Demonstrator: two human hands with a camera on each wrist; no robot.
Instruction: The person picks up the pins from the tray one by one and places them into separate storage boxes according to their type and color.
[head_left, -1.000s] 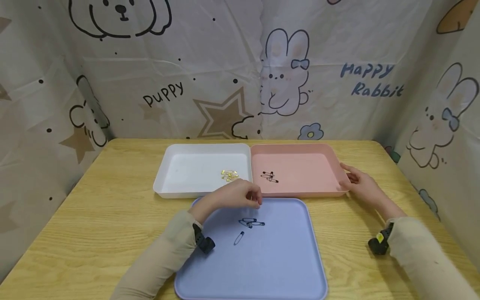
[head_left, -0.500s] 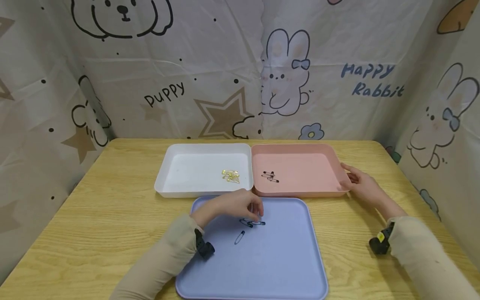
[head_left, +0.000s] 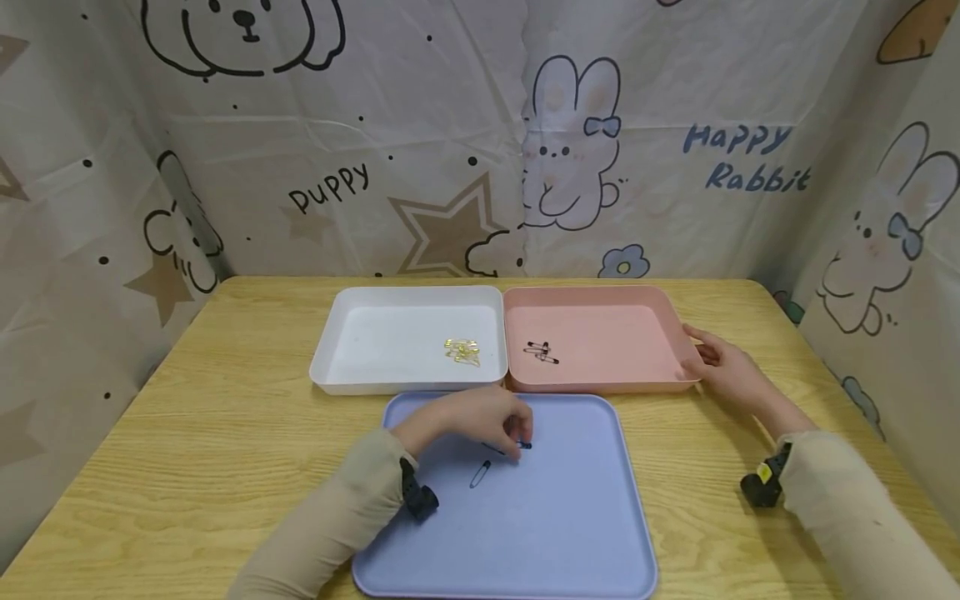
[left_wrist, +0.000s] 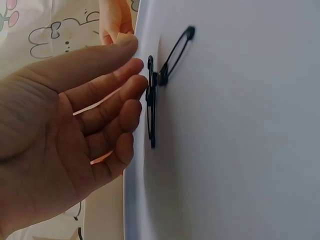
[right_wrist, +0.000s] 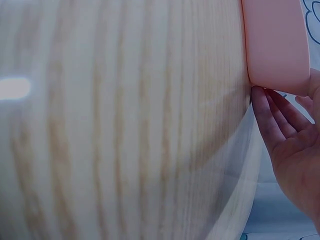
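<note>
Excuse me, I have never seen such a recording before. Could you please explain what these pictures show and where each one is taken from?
There is no machine here: a person works with two bare hands. The wide picture comes from a camera on the head; the two closer ones come from small cameras on the wrists. On the wooden table is a blue tray with black safety pins. Behind it, a white tray holds gold-coloured pins, and a pink tray holds more black pins. The left hand is close to the pins on the blue tray; I cannot tell whether it touches them. The right hand touches a corner of the pink tray.
</note>
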